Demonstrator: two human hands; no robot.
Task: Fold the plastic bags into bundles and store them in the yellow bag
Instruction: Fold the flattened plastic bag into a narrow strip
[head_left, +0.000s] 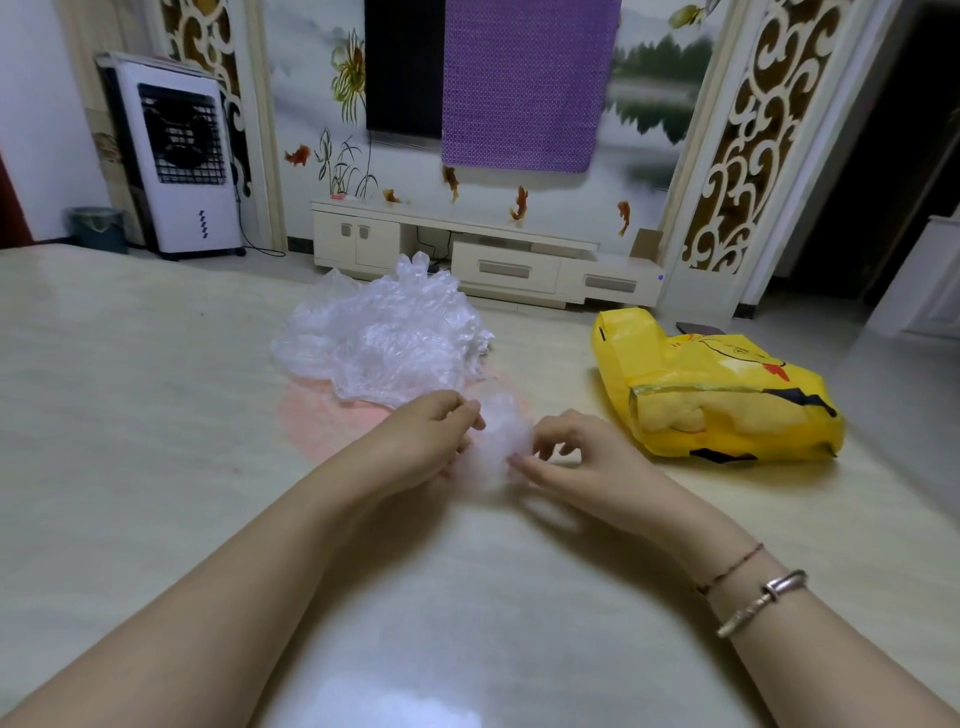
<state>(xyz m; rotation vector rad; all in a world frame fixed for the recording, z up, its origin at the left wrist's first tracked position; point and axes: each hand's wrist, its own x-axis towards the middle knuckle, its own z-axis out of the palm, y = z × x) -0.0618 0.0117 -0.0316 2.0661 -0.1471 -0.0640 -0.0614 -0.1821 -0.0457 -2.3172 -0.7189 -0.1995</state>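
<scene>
A small clear plastic bag (501, 436), crumpled into a bundle, sits between my two hands in the middle of the table. My left hand (431, 436) pinches its left side with curled fingers. My right hand (576, 449) pinches its lower right side with fingertips. Behind them lies a heap of clear crumpled plastic bags (382, 338), with a pink bag (317, 418) partly under it. The yellow bag (722, 400) lies on its side at the right, its mouth facing me, with pale bundles showing inside.
The pale glossy table (156, 415) spreads wide to the left and in front of me. Beyond its far edge stand a low white TV cabinet (483, 254) and a white air cooler (176, 161).
</scene>
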